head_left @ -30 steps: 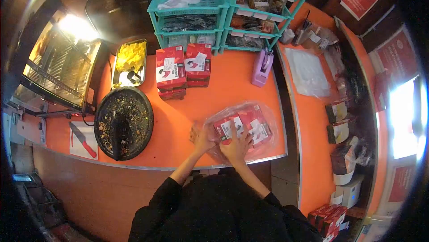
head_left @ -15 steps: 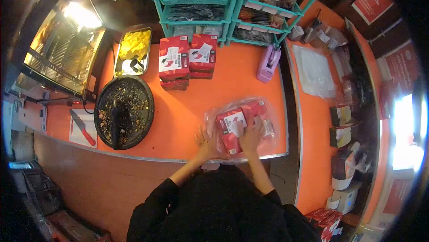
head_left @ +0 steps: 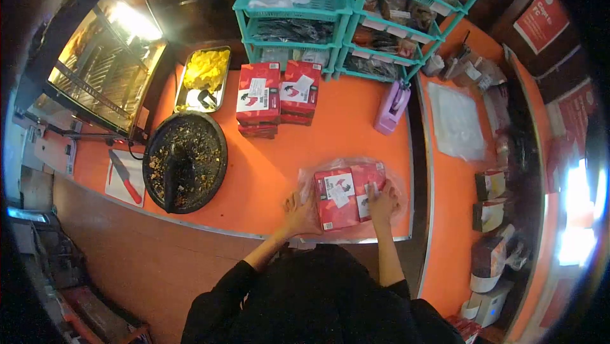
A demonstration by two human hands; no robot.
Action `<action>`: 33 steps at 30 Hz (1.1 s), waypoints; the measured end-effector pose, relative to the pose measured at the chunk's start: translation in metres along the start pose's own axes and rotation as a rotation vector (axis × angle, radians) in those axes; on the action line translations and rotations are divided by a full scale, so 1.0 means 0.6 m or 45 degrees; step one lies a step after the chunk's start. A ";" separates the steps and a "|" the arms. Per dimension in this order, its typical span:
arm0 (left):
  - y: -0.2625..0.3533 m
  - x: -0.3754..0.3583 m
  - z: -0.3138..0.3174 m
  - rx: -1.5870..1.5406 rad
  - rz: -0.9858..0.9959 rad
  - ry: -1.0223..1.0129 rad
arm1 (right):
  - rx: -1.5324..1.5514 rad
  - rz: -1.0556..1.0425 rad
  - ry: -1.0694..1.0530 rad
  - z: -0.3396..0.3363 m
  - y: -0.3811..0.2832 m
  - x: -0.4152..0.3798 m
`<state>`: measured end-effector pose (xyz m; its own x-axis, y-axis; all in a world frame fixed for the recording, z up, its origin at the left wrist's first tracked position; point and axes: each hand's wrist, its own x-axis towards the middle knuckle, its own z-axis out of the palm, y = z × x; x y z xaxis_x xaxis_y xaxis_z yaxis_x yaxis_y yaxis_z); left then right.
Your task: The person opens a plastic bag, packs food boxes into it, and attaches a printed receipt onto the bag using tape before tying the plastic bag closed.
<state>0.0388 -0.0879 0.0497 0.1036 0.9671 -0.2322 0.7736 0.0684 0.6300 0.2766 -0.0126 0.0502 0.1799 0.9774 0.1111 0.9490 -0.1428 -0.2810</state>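
Observation:
Two red cardboard boxes with white labels lie side by side in a clear plastic bag near the counter's front edge. At the bag's left edge, my left hand has its fingers curled on the plastic, beside the left box. My right hand grips the bag's right side, with its thumb side over the right-hand box. Part of that box is covered by the hand. The bag's plastic spreads loosely around both boxes.
Stacked red boxes stand behind, beside a tray of yellow food. A large black stone mortar and a red-handled knife are on the left. A purple tape dispenser and teal shelves stand at the back.
My right hand has moved right, from the top of the boxes to the bag's right side. My left hand's spread fingers have curled at the left edge. The camera view has shifted slightly.

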 end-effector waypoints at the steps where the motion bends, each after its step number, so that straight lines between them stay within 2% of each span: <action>1: 0.000 0.003 -0.007 -0.018 0.042 0.023 | -0.085 -0.054 0.031 0.002 0.000 0.005; 2: -0.013 0.008 0.004 -0.015 0.029 0.046 | -0.073 -0.077 0.034 -0.013 -0.014 0.015; 4: -0.051 0.011 0.044 0.220 0.105 0.089 | -0.498 -0.005 -0.330 -0.077 -0.053 0.025; 5: -0.048 0.008 0.039 0.228 0.091 0.101 | -0.487 -0.022 -0.331 -0.107 -0.080 0.042; 7: -0.033 0.010 0.029 0.196 0.028 0.047 | -0.105 -0.200 -0.735 -0.148 -0.158 0.118; 9: -0.037 0.008 0.039 0.171 0.075 0.137 | 0.040 -0.499 -0.449 -0.102 -0.231 0.178; 10: -0.039 0.008 0.041 0.143 0.132 0.207 | 0.300 -0.749 -0.228 -0.039 -0.258 0.221; 11: -0.031 0.005 0.031 0.101 0.017 0.071 | 0.288 -0.662 -0.286 -0.022 -0.317 0.246; 12: -0.034 0.004 0.032 0.108 -0.002 0.098 | 0.274 -0.577 -0.342 -0.009 -0.376 0.269; 14: -0.045 -0.006 0.052 -0.044 0.089 0.232 | 0.373 -0.655 -0.435 0.070 -0.441 0.342; 15: -0.072 -0.001 0.080 0.102 0.108 0.221 | 0.419 -0.689 -0.487 0.087 -0.459 0.352; 16: -0.066 -0.003 0.059 0.104 0.088 0.237 | 0.465 -0.721 -0.540 0.105 -0.478 0.361; 18: -0.038 -0.011 -0.012 -0.289 0.146 0.149 | 0.341 -0.751 -0.218 0.120 -0.488 0.354; 20: -0.058 0.005 -0.061 -0.355 0.202 0.256 | 0.241 -0.941 -0.165 0.146 -0.474 0.381; 21: -0.062 0.019 -0.086 -0.417 0.266 0.359 | 0.316 -0.851 -0.385 0.112 -0.464 0.381; 22: -0.049 0.038 -0.128 -0.312 0.161 0.628 | 0.394 -0.748 -0.602 0.081 -0.456 0.375; 23: -0.029 0.062 -0.180 -0.196 0.061 0.898 | 0.335 -0.787 -0.586 0.062 -0.452 0.371; 25: 0.010 0.116 -0.256 0.070 -0.182 1.311 | 0.373 -0.871 -0.480 0.113 -0.452 0.384; 26: 0.021 0.146 -0.280 0.230 -0.277 1.327 | 0.405 -0.960 -0.383 0.131 -0.452 0.392; 27: 0.030 0.171 -0.300 0.388 -0.376 1.338 | 0.224 -0.993 -0.391 0.128 -0.469 0.383; 28: 0.021 0.199 -0.308 0.388 -0.370 1.343 | 0.224 -0.993 -0.383 0.136 -0.471 0.394; 30: -0.015 0.254 -0.306 0.368 -0.592 1.245 | 0.524 -0.911 -0.574 0.173 -0.475 0.417; 31: -0.012 0.262 -0.315 0.364 -0.601 1.236 | 0.571 -0.760 -0.736 0.152 -0.482 0.414; 33: -0.007 0.271 -0.330 0.161 -0.878 0.952 | 0.413 -0.810 -0.711 0.152 -0.488 0.421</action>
<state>-0.0714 0.1176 0.1563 -0.7718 0.6350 0.0344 0.5817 0.6831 0.4415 0.0206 0.2902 0.0739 -0.5853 0.8023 -0.1175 0.6916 0.4183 -0.5888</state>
